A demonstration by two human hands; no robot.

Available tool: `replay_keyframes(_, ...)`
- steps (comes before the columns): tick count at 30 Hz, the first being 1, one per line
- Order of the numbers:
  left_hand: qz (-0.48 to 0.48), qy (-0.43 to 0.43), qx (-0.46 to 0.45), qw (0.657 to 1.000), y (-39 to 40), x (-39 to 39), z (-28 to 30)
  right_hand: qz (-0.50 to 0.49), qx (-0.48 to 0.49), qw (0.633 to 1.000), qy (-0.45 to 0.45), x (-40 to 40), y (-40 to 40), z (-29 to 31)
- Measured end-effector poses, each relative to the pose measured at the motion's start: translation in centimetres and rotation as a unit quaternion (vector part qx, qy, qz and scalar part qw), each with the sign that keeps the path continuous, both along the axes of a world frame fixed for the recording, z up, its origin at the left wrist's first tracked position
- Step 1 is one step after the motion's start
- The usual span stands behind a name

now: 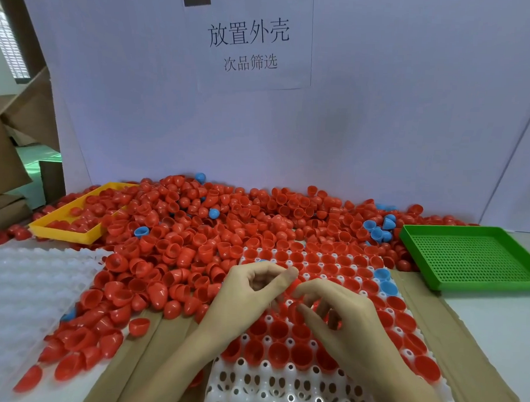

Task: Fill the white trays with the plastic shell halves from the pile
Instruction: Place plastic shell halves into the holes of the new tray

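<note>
Head view, and nearest us the white tray [280, 387] has its front pockets bare, while the rows beyond hold red halves sitting cup-up. Over its middle the two hands meet. Left hand [247, 294] has its fingers curled, thumb and forefinger pinching at a red shell half [295, 284]. Right hand [341, 313] has its fingers hooked round another red piece [295, 313] just below. Looks like they're prising nested halves apart; best to separate them fully, then drop each one mouth-up into the closest empty pocket, one per pocket. Left of the tray, a second white tray [25, 296] lies bare on the tabletop. Further back the pile [195, 228] sprawls, mostly red with a few blue, half-burying a yellow tray [62, 233]; a green tray [473, 258] sits right.
</note>
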State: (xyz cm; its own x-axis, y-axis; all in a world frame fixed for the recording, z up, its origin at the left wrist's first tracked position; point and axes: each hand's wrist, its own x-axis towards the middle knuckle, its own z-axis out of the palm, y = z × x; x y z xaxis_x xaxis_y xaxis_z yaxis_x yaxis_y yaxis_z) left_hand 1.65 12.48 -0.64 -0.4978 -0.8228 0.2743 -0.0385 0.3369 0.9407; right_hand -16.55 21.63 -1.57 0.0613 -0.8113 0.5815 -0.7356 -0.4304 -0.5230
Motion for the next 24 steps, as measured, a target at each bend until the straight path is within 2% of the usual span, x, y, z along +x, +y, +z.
replay_keyframes(4,0.008,0.020,0.021,1.000,-0.9,0.2,0.1,-0.009,0.035,0.999,-0.032,-0.1,0.0,0.0)
replay_keyframes(7,0.057,0.039,0.016,0.997,-2.0,1.0,0.2,-0.009,0.073,0.995,-0.065,0.0,0.1,0.1)
replay_keyframes(12,0.149,0.047,0.005,0.988,-3.9,2.3,-0.4,0.098,0.139,0.982,-0.083,2.1,1.0,1.3)
replay_keyframes(16,0.174,0.042,-0.002,0.984,-4.7,2.8,-0.7,0.167,0.182,0.968,-0.040,4.7,1.3,1.2)
replay_keyframes(20,0.178,0.042,-0.016,0.983,-4.8,2.9,-0.8,0.173,0.181,0.968,0.028,5.8,1.2,0.7)
replay_keyframes(24,0.178,0.036,-0.029,0.983,-4.8,2.7,-0.8,0.171,0.183,0.968,0.026,6.0,1.2,0.7)
